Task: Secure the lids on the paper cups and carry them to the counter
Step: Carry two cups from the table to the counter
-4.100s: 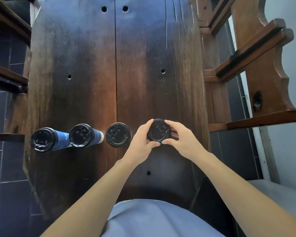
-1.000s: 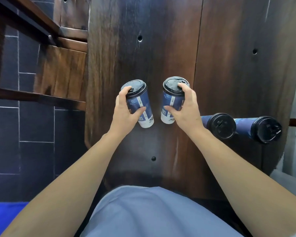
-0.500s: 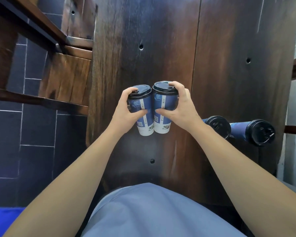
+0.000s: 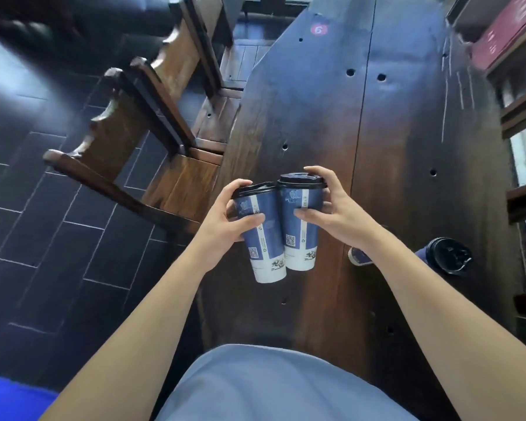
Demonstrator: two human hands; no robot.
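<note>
Two blue paper cups with black lids are lifted above the dark wooden table [image 4: 392, 153], side by side and touching. My left hand [image 4: 225, 220] grips the left cup [image 4: 263, 238] around its upper body. My right hand [image 4: 334, 214] grips the right cup [image 4: 299, 229], fingers over the lid rim and thumb on the side. Two more lidded blue cups stand on the table to the right: one [image 4: 447, 255] in plain sight, the other [image 4: 359, 256] mostly hidden behind my right forearm.
Wooden chairs [image 4: 152, 123] stand along the table's left side over dark floor tiles [image 4: 58, 238]. More wooden furniture and a red box [image 4: 498, 38] line the right edge. A red number sticker [image 4: 319, 29] sits at the table's far end.
Both cups have risen higher off the table and stay pressed together. The view has swung left and tilted up, showing the chairs and the far end of the table.
</note>
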